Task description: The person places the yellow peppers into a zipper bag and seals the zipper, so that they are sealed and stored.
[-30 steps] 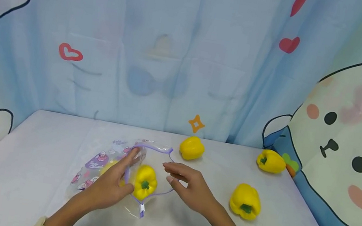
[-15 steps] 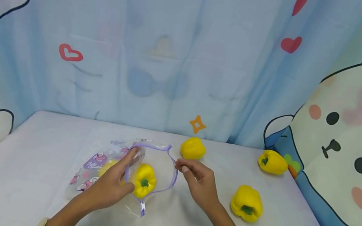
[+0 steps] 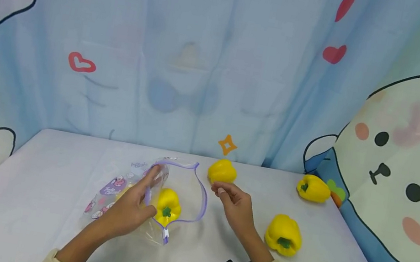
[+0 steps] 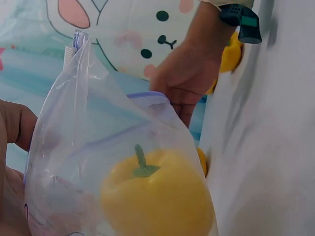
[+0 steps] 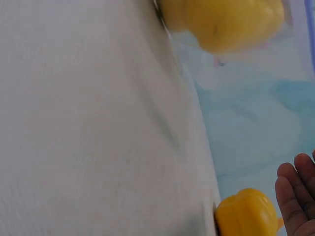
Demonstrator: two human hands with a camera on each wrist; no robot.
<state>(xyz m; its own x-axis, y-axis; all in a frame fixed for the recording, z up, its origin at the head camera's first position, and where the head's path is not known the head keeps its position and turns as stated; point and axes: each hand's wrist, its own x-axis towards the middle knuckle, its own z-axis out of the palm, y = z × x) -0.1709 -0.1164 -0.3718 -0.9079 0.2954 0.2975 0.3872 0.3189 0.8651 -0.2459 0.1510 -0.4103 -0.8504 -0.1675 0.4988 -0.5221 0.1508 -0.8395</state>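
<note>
Beyond your right hand [image 3: 237, 205] — fingers loose, holding nothing — lay a pepper [image 3: 221, 171]; your left hand [image 3: 130, 210] gripped the bag [image 3: 165, 197].

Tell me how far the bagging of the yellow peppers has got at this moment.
Done: one pepper in the bag, a second yellow shape showing behind the left hand. In hand: that hand holds the zip bag open; the right hand, empty, is beside the rear pepper. Left: three peppers on the table, including the near-right pepper and far-right pepper.
</note>
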